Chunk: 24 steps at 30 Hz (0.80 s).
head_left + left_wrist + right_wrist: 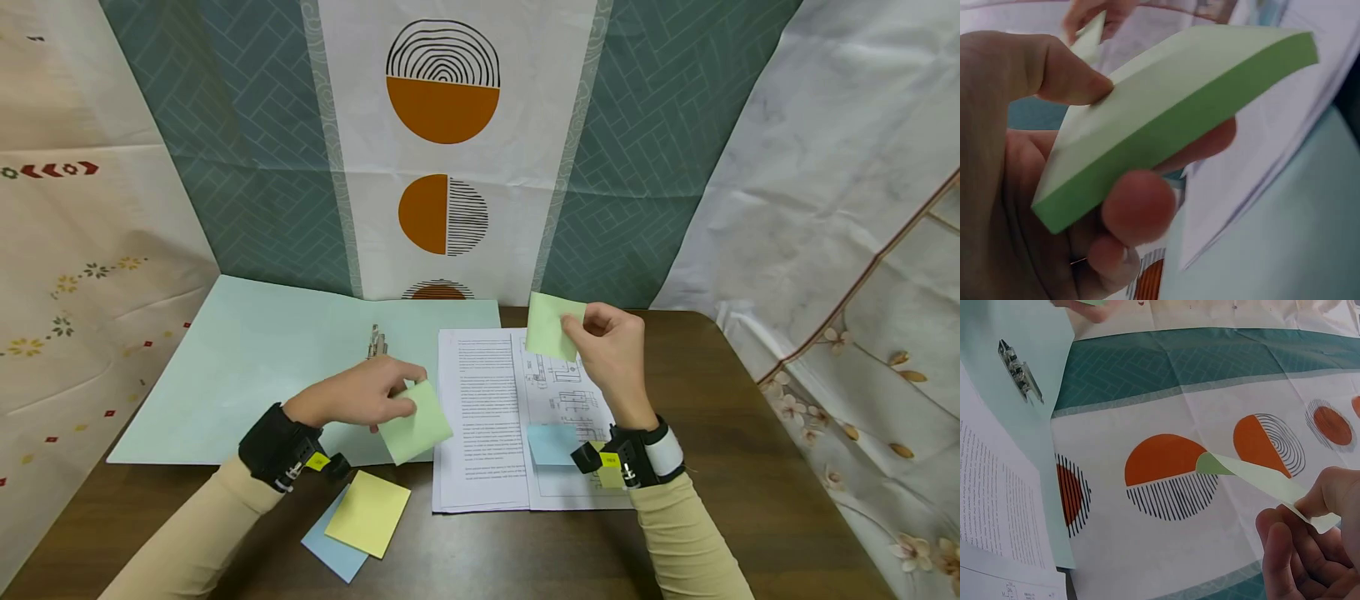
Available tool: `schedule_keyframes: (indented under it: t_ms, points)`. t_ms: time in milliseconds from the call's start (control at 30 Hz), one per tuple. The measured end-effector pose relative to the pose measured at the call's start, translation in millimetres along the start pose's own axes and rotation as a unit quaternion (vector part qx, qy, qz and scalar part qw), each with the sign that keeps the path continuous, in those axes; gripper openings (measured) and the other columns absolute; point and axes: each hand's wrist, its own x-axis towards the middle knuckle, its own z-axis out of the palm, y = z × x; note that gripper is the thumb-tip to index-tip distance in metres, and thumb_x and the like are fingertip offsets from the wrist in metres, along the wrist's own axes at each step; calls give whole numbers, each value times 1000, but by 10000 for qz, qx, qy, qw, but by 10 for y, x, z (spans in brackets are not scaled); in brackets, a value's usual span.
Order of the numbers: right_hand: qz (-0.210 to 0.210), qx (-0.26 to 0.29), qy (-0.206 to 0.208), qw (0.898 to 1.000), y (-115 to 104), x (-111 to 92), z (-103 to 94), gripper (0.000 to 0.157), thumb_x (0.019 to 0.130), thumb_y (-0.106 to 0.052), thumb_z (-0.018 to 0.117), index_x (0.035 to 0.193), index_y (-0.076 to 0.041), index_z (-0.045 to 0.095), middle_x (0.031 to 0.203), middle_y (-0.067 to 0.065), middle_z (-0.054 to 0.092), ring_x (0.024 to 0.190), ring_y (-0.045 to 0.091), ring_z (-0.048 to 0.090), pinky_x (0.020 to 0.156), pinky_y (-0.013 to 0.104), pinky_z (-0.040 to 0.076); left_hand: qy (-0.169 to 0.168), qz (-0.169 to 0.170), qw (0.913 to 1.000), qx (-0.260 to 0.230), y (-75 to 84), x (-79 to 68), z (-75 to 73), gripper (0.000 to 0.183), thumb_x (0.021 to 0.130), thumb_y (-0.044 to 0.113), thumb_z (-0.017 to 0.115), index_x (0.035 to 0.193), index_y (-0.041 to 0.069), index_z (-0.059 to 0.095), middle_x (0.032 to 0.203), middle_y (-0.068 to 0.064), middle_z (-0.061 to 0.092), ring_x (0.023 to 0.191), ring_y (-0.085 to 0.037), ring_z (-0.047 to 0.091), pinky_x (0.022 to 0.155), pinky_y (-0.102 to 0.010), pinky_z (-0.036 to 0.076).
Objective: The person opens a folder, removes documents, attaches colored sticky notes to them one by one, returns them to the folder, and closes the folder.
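My left hand holds a thick pad of light green sticky notes, thumb on top and fingers beneath. It hovers where the folder meets the papers. My right hand pinches a single green sticky note by its edge between thumb and fingers, raised over the top of the drawing page. In the right wrist view that note curls at its far end. A blue sticky note is on the drawing page, and a yellow one lies partly hidden behind the right wrist.
Left of the drawing lies a printed text page. A pale green folder with a metal clip is spread behind the left hand. On the brown table, a yellow sticky pad overlaps a blue pad. Patterned cloth hangs behind.
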Motion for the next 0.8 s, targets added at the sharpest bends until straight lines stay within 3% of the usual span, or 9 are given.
schedule_keyframes:
  t_ms: [100, 200, 267, 400, 467, 633, 800]
  points:
    - [-15, -27, 5, 10000, 3, 0, -6, 14, 101, -1, 76, 100, 12, 81, 98, 34, 77, 69, 3, 66, 64, 14, 57, -443, -36, 9989, 125, 9, -2, 118, 22, 97, 7, 57, 114, 9, 72, 55, 12, 39, 41, -3, 48, 47, -23, 45]
    - [-45, -63, 1, 10000, 3, 3, -12, 14, 101, -1, 76, 99, 12, 81, 99, 34, 77, 70, 3, 66, 64, 14, 57, -883, 117, 9960, 95, 12, -14, 191, 17, 94, 5, 61, 102, 12, 74, 56, 15, 34, 44, 2, 40, 48, -19, 37]
    - [-63, -63, -9, 10000, 1, 5, -12, 15, 101, -1, 76, 99, 12, 81, 99, 34, 78, 70, 3, 66, 64, 14, 58, -1148, 277, 9930, 75, 16, -21, 218, 13, 92, 3, 64, 84, 14, 67, 59, 15, 30, 51, 4, 32, 53, -17, 30]
    - [-70, -73, -32, 9999, 8, 7, -12, 15, 101, -2, 76, 101, 12, 81, 99, 34, 78, 70, 3, 66, 65, 14, 58, -1647, 357, 9857, 7, 37, -30, 253, 38, 89, 3, 69, 66, 20, 44, 65, 13, 26, 61, 1, 25, 60, -20, 22]
    - [-71, -88, -39, 9999, 10, 7, -12, 15, 101, -2, 75, 101, 12, 81, 100, 34, 78, 70, 4, 66, 65, 14, 58, -1919, 87, 9813, -71, 45, -40, 279, 46, 90, 3, 71, 63, 21, 39, 62, 14, 31, 56, 5, 34, 56, -15, 29]
    - [-81, -117, -38, 9999, 13, 3, -13, 15, 102, -2, 75, 101, 12, 81, 100, 34, 78, 70, 4, 67, 65, 14, 58, -2290, -881, 9691, 249, 37, -57, 363, 45, 89, 7, 81, 55, 20, 54, 55, 16, 56, 46, 2, 56, 49, -13, 45]
    - [-54, -188, -9, 9998, 3, -6, -17, 15, 102, -3, 75, 102, 11, 82, 100, 34, 79, 71, 4, 67, 65, 14, 58, -2107, -1256, 9638, 1046, 18, -9, 424, 36, 83, 18, 93, 55, 20, 70, 51, 16, 58, 45, 0, 50, 49, -17, 36]
